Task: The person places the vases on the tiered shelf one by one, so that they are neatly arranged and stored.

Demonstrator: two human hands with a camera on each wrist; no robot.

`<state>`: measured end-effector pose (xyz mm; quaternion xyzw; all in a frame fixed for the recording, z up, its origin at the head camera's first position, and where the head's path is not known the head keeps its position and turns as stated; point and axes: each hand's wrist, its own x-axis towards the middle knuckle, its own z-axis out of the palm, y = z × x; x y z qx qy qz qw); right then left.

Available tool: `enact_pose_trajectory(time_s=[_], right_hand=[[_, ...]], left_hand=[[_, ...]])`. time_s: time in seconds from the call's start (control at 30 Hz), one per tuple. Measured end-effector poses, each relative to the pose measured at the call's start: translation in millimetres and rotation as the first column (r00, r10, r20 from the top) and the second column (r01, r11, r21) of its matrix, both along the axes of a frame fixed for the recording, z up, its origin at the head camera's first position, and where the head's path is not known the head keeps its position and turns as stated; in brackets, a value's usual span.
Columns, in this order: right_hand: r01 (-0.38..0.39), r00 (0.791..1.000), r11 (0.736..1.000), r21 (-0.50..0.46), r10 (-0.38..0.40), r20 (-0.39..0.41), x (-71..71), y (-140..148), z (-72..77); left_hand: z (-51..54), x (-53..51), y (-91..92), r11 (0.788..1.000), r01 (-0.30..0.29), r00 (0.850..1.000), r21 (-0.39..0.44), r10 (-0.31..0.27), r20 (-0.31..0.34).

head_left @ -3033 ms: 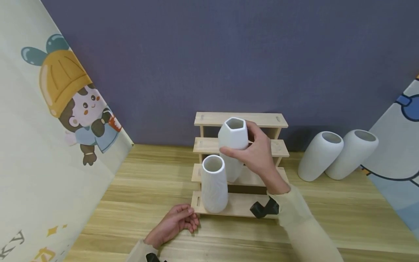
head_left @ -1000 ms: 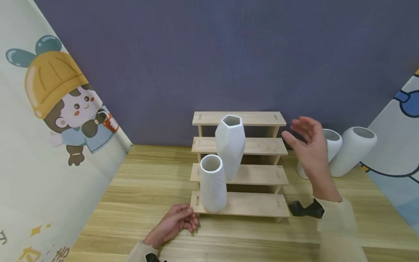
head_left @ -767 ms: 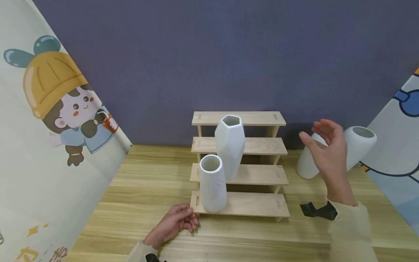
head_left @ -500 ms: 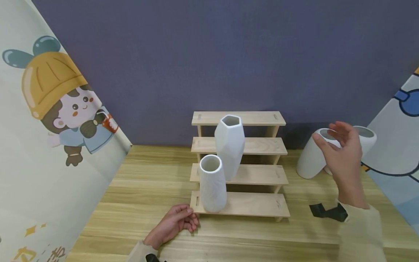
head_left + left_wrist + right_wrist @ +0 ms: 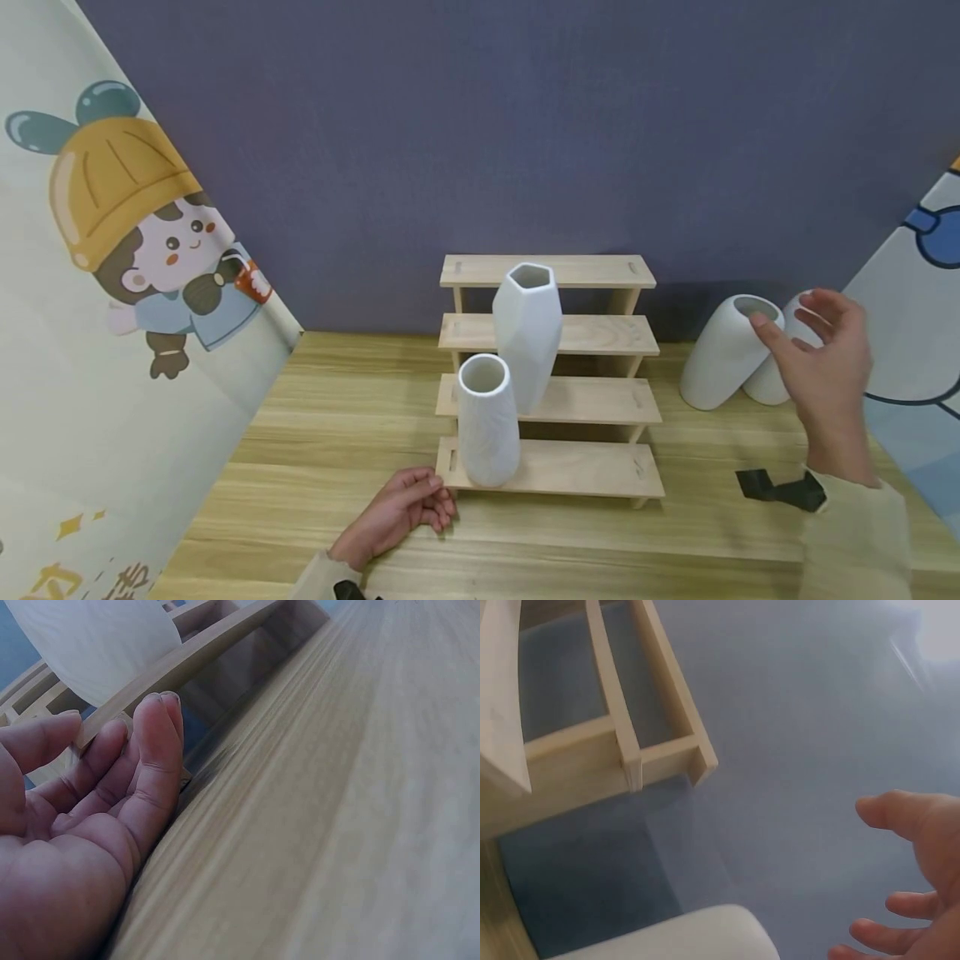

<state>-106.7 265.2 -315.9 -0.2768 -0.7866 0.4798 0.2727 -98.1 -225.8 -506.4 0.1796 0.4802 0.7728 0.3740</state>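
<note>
A light wooden stepped display rack point(image 5: 592, 467) stands in the middle of the table. My left hand point(image 5: 405, 508) pinches its front left corner between thumb and fingers, close up in the left wrist view point(image 5: 82, 825). On the lowest step, at the left, stands a white textured vase point(image 5: 489, 425). A faceted white vase point(image 5: 527, 333) with a five-sided mouth stands on the step behind. My right hand point(image 5: 828, 367) is held up with nothing in it, fingers spread and slightly bent. It hovers before two smooth white vases at the right, the nearer vase point(image 5: 727, 354) and the farther vase point(image 5: 768, 379), partly hidden.
A wood-grain table point(image 5: 315, 433) carries everything. Behind the rack rises a dark blue-grey panel point(image 5: 480, 150). Pale side panels with cartoon prints flank the table, the left panel point(image 5: 60, 350) showing a figure in a yellow hat.
My right hand has let go of the faceted vase, left standing on the rack, and has travelled right to the two smooth vases. The left hand has stayed at the rack's corner.
</note>
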Motion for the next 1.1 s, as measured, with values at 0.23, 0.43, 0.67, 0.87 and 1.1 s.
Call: enact_pose_trajectory(time_s=[0.23,0.43,0.67,0.87,1.1], right_hand=[[0.033,0.999,0.999,0.015,-0.034,0.025,-0.5,11.9,-6.1],[0.029,0.995,0.999,0.022,-0.031,0.097,-3.4,20.4,-12.2],[-0.034,0.982,0.999,0.027,0.028,0.189,-10.9,31.6,-25.5],[-0.077,0.973,0.997,0.001,0.074,0.218,-15.5,36.8,-37.6],[-0.119,0.965,0.993,-0.016,0.119,0.235,-20.4,37.0,-48.3]], left_hand=[[-0.5,0.8,-0.5,1.000,-0.005,1.000,0.011,0.005,-0.009],[-0.4,0.3,-0.6,1.000,-0.002,1.000,0.006,0.002,-0.003],[0.0,0.4,-0.6,1.000,-0.005,1.000,-0.003,0.005,0.003],[0.1,0.1,-0.4,1.000,-0.011,1.000,-0.017,0.011,0.009],[0.8,0.5,-0.7,0.999,-0.013,1.000,-0.030,0.013,0.013]])
